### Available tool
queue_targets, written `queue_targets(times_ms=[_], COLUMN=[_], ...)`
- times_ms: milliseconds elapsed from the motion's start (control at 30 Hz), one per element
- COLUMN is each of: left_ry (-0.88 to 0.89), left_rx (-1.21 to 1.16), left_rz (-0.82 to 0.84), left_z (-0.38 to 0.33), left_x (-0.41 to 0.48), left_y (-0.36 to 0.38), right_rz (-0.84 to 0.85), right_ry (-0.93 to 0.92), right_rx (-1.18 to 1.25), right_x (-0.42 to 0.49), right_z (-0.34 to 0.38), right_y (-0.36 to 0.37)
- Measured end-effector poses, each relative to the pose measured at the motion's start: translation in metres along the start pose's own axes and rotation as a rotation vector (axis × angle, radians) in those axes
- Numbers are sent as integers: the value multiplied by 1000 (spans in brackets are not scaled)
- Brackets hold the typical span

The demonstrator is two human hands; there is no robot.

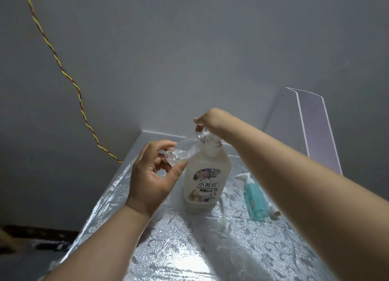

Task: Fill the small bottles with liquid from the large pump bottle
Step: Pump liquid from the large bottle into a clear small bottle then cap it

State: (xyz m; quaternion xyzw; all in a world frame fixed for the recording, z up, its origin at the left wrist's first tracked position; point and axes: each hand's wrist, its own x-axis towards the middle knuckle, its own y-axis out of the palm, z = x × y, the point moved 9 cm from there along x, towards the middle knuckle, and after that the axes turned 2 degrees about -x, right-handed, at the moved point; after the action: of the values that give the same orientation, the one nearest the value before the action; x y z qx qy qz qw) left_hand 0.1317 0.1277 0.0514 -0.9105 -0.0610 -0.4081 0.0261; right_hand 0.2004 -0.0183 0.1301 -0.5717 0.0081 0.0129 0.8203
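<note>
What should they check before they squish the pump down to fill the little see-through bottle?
1. Left hand grips the small clear bottle firmly: ok, thumb and fingers pinch its lower end.
2. Small clear bottle's mouth sits at the pump's spout: cannot tell, since clear plastic overlaps there.
3. Right hand is on the pump head: ok, its fingers curl over it.
4. Large pump bottle stands upright on the table: ok.
5. Enough liquid is left inside it: cannot tell, the wall is milky.
6. Blue bottle is out of the way: ok, it lies on its side, apart from the large pump bottle.
</note>
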Motion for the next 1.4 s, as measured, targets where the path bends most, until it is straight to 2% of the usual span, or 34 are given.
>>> queue_targets(times_ms=[133, 300, 867, 1133, 1400], left_ry=[1, -8, -3, -14, -19], left_rx=[-15, -45, -17, -26, -41], left_rz=[-17, -23, 12, -2, 5], left_z=[-1, 0, 0, -1, 2], left_x=[0, 2, 0, 2, 2], left_y=[-1, 1, 2, 2, 1], right_rz=[-28, -55, -70, -97, -34], right_ry=[-10, 5, -33, -62, -30], right_rx=[66, 39, -124, -85, -82], right_x=[-5, -2, 1, 0, 5], right_z=[2, 9, 2, 20, 10], right_y=[-7, -24, -9, -33, -10])
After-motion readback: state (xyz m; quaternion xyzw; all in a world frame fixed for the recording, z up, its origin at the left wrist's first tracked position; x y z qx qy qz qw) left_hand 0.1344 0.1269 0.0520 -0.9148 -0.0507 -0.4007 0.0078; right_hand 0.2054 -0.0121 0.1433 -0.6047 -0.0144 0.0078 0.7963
